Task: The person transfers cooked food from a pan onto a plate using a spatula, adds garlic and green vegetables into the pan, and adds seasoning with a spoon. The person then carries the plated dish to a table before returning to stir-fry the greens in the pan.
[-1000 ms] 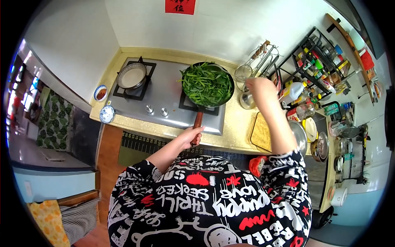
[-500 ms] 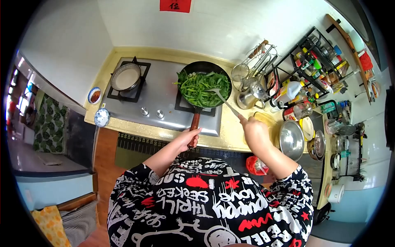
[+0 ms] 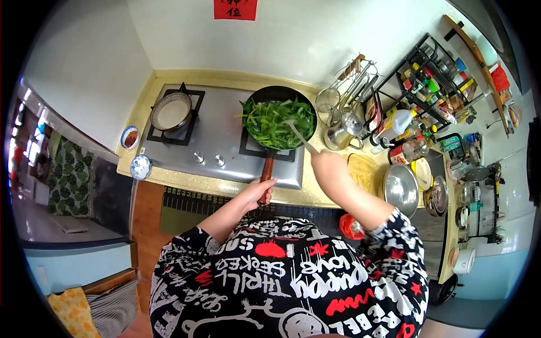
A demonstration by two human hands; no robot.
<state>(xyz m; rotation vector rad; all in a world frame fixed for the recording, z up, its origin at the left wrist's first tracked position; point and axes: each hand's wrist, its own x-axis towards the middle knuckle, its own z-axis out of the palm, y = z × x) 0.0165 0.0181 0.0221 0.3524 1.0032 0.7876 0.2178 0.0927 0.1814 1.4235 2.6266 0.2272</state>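
A black wok [image 3: 257,94] full of leafy greens [image 3: 273,125] sits on the right burner of the gas stove. My left hand [image 3: 258,192] is wrapped round the wok's wooden handle [image 3: 267,168], close to its end. In my right hand [image 3: 331,170] is a metal spatula [image 3: 300,135], its blade in among the greens. The fingers of the right hand are seen from behind, closed round the spatula's handle. Some leaves stick out over the wok's left rim.
On the left burner stands a pan [image 3: 171,111] with pale contents. Two small bowls [image 3: 129,137] are at the counter's left end. Right of the wok are a metal pot [image 3: 342,134], a utensil holder, a steel bowl [image 3: 400,188] and a crowded condiment rack [image 3: 431,84].
My right hand has moved left and slightly up with the spatula, nearer the wok. The greens have shifted a little. My left hand keeps its hold on the handle.
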